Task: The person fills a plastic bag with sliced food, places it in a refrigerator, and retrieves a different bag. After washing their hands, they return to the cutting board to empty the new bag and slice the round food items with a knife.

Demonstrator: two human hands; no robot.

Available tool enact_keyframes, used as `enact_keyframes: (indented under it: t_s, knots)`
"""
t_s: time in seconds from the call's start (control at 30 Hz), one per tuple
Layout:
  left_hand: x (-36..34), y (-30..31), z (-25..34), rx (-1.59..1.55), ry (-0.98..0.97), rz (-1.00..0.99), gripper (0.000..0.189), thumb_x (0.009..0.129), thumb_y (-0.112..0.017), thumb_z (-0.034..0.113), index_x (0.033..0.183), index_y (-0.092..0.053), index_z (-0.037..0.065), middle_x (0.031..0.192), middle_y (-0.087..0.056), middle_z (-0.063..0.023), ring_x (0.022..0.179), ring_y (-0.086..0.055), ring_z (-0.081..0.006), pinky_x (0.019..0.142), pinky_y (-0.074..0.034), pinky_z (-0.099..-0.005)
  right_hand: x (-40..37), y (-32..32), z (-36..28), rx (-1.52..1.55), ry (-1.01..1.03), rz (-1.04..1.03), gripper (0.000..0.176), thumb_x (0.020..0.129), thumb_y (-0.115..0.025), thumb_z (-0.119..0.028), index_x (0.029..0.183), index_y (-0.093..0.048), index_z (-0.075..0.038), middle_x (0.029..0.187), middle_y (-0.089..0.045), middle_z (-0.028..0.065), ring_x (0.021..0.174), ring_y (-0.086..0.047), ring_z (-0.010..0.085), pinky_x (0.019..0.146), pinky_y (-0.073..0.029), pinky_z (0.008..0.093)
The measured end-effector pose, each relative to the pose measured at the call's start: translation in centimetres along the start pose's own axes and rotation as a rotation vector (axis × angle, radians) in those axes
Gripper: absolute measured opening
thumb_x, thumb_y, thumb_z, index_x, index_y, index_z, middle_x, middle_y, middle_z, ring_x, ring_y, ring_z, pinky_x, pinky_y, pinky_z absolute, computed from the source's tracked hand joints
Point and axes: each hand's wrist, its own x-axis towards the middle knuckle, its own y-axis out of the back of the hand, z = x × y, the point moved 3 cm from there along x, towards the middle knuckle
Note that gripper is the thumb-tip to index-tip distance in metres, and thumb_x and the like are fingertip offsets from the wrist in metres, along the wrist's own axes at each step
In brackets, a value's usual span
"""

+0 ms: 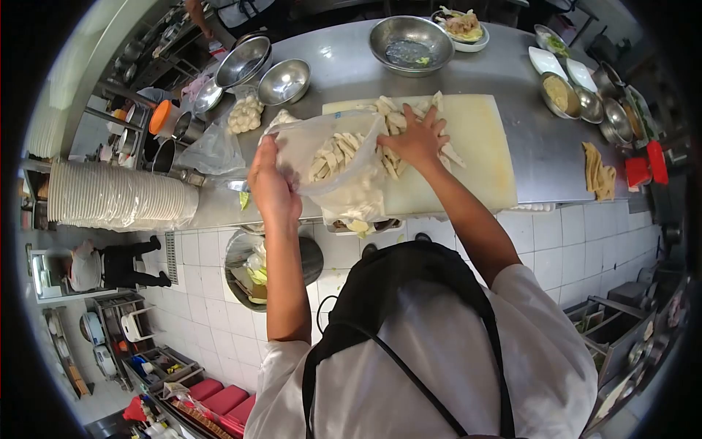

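My left hand (272, 181) grips the left side of a clear plastic bag (292, 150), its thumb up by the rim. The bag's mouth gapes toward the right, and pale cut strips (338, 155) lie inside it; I cannot make out which food they are. On the white cutting board (479, 157), my right hand (417, 137) rests with fingers spread over more of the same strips (395, 121), close to the bag's opening. The bag's lower part hangs over the front edge of the board.
Metal bowls (285, 82) and a wide basin (411, 47) stand at the back. Left are a bag of round white pieces (245, 115) and wrapped stacked plates (121, 192). A folded cloth (599, 172) lies right. A waste bin (241, 274) stands below. Another person (110, 265) is at far left.
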Motion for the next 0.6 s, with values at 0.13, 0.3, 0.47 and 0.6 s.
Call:
enact_keyframes:
  t_s: [0.13, 0.3, 0.47, 0.6]
  knots:
    - [0.3, 0.2, -0.4, -0.061, 0.017, -0.004, 0.032, 0.098, -0.056, 0.029, 0.115, -0.064, 0.004, 0.101, -0.064, -0.0019, 0.054, -0.042, -0.0032, 0.044, -0.031, -0.0195, 0.5, 0.2, -0.5, -0.039, -0.018, -0.089, 0.086, 0.062, -0.076, -0.055, 0.137, -0.052, -0.022, 0.145, -0.031, 0.0199, 0.128, -0.03, 0.0452, 0.1, -0.026, 0.0631]
    - [0.2, -0.5, 0.0, -0.079, 0.021, -0.036, 0.029, 0.098, -0.056, 0.027, 0.116, -0.064, 0.005, 0.095, -0.064, 0.001, 0.049, -0.038, -0.0027, 0.042, -0.028, -0.0202, 0.9, -0.8, 1.5, -0.015, 0.075, 0.065, 0.068, 0.064, -0.077, -0.044, 0.126, -0.062, -0.019, 0.136, -0.038, 0.014, 0.118, -0.038, 0.0436, 0.094, -0.031, 0.061]
    - [0.7, -0.5, -0.3, -0.077, 0.018, -0.045, 0.03, 0.098, -0.056, 0.026, 0.118, -0.064, 0.005, 0.096, -0.064, 0.001, 0.048, -0.037, -0.0027, 0.042, -0.028, -0.0205, 1.7, -1.6, 2.9, 0.01, 0.12, 0.126, 0.053, 0.066, -0.076, -0.03, 0.117, -0.067, -0.017, 0.129, -0.044, 0.0115, 0.109, -0.051, 0.0391, 0.088, -0.044, 0.0521]
    - [1.0, -0.6, -0.4, -0.077, 0.031, -0.039, 0.031, 0.097, -0.057, 0.026, 0.118, -0.064, 0.005, 0.097, -0.063, 0.0006, 0.049, -0.037, -0.0032, 0.043, -0.028, -0.021, 3.5, -0.4, 4.8, 0.188, 0.197, 0.133, 0.049, 0.066, -0.077, -0.021, 0.114, -0.069, -0.016, 0.12, -0.059, 0.0124, 0.103, -0.062, 0.0296, 0.086, -0.05, 0.0367]
